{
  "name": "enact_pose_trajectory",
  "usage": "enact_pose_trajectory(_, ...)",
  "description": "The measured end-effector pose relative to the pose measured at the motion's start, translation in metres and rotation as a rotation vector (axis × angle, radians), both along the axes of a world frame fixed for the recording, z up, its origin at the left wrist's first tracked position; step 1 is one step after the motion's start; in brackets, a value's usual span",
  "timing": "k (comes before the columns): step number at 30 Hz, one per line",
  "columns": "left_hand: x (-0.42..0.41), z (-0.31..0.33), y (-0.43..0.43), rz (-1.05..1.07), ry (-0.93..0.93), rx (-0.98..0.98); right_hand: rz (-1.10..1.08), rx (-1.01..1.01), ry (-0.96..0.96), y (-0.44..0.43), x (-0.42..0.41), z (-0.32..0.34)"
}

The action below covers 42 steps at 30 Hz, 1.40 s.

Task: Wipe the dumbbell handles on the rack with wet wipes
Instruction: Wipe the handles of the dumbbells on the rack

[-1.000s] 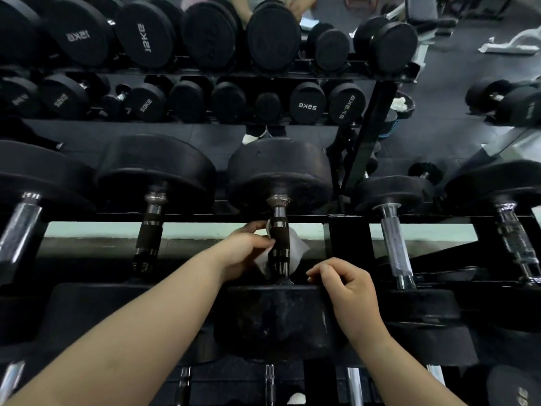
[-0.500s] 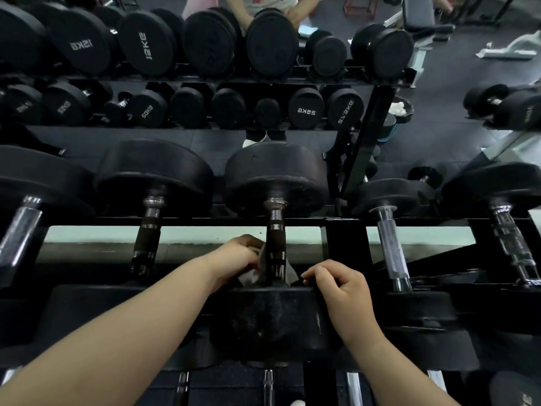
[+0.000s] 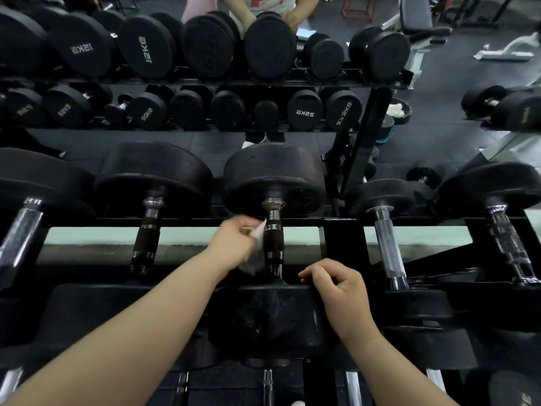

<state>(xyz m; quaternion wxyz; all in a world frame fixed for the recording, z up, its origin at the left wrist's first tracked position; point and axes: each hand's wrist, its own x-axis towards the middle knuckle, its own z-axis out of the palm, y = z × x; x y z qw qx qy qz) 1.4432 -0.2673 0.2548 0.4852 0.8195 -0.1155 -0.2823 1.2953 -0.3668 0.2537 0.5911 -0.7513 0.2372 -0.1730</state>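
Observation:
A black dumbbell lies on the rack [image 3: 336,224] straight ahead, its dark banded handle [image 3: 274,244] running away from me between two round heads. My left hand [image 3: 234,241] grips a white wet wipe [image 3: 257,232] against the left side of that handle, near its far end; hand and wipe are motion-blurred. My right hand [image 3: 336,285], fingers curled, rests on the top edge of the near dumbbell head [image 3: 263,315], just right of the handle.
More dumbbells sit on both sides: a dark handle [image 3: 147,235] to the left, a chrome handle [image 3: 389,244] to the right. A mirror behind the rack shows rows of dumbbells and a person. Lower-tier handles show below.
My left hand has slid the wipe from the near end of the handle up toward its far end. The right hand stays on the near head.

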Motion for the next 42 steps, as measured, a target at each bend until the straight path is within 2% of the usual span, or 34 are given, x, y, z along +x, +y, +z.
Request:
enact_pose_trajectory(2,0.001,0.008,-0.005,-0.052,-0.250,-0.054,-0.003,-0.004,-0.013,0.000,0.000,-0.001)
enact_pose_trajectory(4,-0.003,0.010,-0.006,-0.286,-0.472,-0.045,-0.011,-0.002,-0.024,0.001,0.001,-0.002)
enact_pose_trajectory(7,-0.008,-0.002,-0.002,-0.617,-0.616,0.010,-0.023,0.004,-0.027,0.002,0.002,-0.002)
enact_pose_trajectory(11,-0.004,-0.003,0.009,-0.701,-0.514,0.070,-0.009,0.003,-0.023,0.001,0.002,-0.003)
enact_pose_trajectory(14,0.000,-0.005,0.006,-0.699,-0.637,-0.013,-0.008,0.003,-0.024,0.000,0.001,-0.004)
enact_pose_trajectory(17,0.002,0.000,-0.001,-0.644,-0.630,0.011,-0.010,-0.017,-0.021,-0.001,0.001,-0.005)
enact_pose_trajectory(19,0.001,0.006,-0.001,-0.628,-0.555,0.055,-0.006,-0.021,-0.005,-0.002,0.001,-0.005)
enact_pose_trajectory(23,-0.009,0.013,0.000,-0.761,-0.356,0.195,0.010,-0.041,0.009,-0.001,0.000,-0.004)
enact_pose_trajectory(25,-0.014,0.017,0.007,-0.770,-0.200,0.176,0.018,-0.032,0.006,-0.001,0.000,-0.003)
enact_pose_trajectory(27,-0.017,0.021,0.017,-0.653,-0.010,0.080,0.032,-0.018,0.004,-0.001,0.000,-0.002)
enact_pose_trajectory(31,-0.024,0.025,0.040,-0.026,0.246,-0.250,0.060,0.003,0.028,-0.003,-0.001,-0.002)
enact_pose_trajectory(32,-0.027,0.027,0.044,0.066,0.272,-0.330,0.074,0.016,0.040,-0.004,0.000,-0.001)
enact_pose_trajectory(38,-0.043,0.060,0.073,0.223,0.307,-0.671,0.179,0.049,0.076,0.000,0.014,0.034)
enact_pose_trajectory(42,-0.053,0.076,0.095,0.269,0.362,-0.848,0.455,0.142,0.147,0.028,0.037,0.073)
